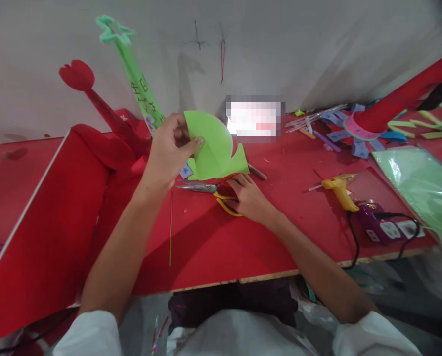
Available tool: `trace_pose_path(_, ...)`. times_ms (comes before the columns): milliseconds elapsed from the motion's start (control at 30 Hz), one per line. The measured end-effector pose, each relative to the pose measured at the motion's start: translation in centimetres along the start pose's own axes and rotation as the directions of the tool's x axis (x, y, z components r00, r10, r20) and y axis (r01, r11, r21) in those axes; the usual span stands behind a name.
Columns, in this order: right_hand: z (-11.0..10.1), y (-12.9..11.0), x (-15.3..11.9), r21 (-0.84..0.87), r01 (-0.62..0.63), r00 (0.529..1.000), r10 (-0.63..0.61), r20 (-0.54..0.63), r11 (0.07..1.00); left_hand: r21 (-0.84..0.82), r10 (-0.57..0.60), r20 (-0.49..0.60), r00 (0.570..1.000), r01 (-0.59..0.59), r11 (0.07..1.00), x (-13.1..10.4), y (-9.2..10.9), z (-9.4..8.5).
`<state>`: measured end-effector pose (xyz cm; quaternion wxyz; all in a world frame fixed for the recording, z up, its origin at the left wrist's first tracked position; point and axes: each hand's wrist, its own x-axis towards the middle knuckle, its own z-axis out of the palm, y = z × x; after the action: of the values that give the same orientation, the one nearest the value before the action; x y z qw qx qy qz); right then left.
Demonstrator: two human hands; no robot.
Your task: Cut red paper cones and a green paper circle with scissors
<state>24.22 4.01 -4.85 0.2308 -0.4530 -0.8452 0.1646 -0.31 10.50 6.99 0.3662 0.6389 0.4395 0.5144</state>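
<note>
Between the thumb and fingers of my left hand [171,146] is a piece of bright green paper [211,143] with a rounded right edge. A green offcut [240,160] with a curved notch lies just behind and right of it. My right hand [248,195] is on the scissors [226,201], its fingers around the red and yellow handles. The scissor blades [197,187] point left, low over the red tabletop and below the green paper. Part of the handles is hidden by my fingers.
A yellow glue gun [339,192] lies right, beside a purple power socket [378,222] with a black cord. Green sheets in plastic [421,188] are farther right. A red board [46,227] stands left. A lit, blurred screen [255,118] leans at the wall.
</note>
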Motion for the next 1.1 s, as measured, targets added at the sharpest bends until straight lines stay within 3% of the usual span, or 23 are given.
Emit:
trace_pose_path(133, -0.4, -0.2, 0.0, 0.169, -0.067, 0.998, 0.068, 0.002, 0.983, -0.008, -0.013, 0.0, 1.0, 0.013, 1.0, -0.3, 0.0, 0.5)
trace_pose_path(200, -0.8, -0.6, 0.0, 0.324, -0.078, 0.992, 0.105, -0.065, 0.943, 0.013, 0.002, -0.01, 1.0, -0.002, 1.0, -0.4, -0.2, 0.7)
trace_pose_path(300, -1.6, -0.9, 0.1, 0.586, -0.001, 0.96, 0.165, -0.227, 0.81, 0.057, 0.033, -0.001, 0.999, -0.033, 0.998, -0.5, -0.4, 1.1)
trace_pose_path(400, -2.1, -0.7, 0.4, 0.743, 0.055, 0.921, 0.254, -0.297, 0.667, 0.062, 0.026, 0.07, 0.997, -0.031, 0.998, -0.9, -0.6, 1.9)
trace_pose_path(700, -1.1, 0.1, 1.1, 0.877, -0.034, 0.845, 0.482, -0.232, 0.48, 0.07, 0.069, 0.192, 0.979, -0.083, 0.994, -2.5, -1.7, 5.2)
trace_pose_path(767, -1.0, 0.3, 1.2, 0.888, -0.029, 0.813, 0.528, -0.246, 0.459, 0.028, 0.045, 0.234, 0.971, -0.053, 0.998, -2.8, -1.2, 5.6)
trace_pose_path(867, -0.8, 0.9, 1.3, 0.907, 0.001, 0.783, 0.564, -0.262, 0.421, -0.121, -0.04, 0.347, 0.937, 0.087, 0.989, -3.2, -0.3, 5.9)
trace_pose_path(967, -0.9, 1.3, 1.4, 0.917, 0.018, 0.8, 0.544, -0.252, 0.399, -0.191, -0.075, 0.388, 0.919, 0.16, 0.968, -3.3, -0.4, 6.2)
trace_pose_path(1100, -1.0, 0.9, 1.2, 0.933, 0.002, 0.847, 0.495, -0.192, 0.359, -0.078, -0.028, 0.325, 0.945, 0.056, 0.995, -3.2, -1.8, 6.6)
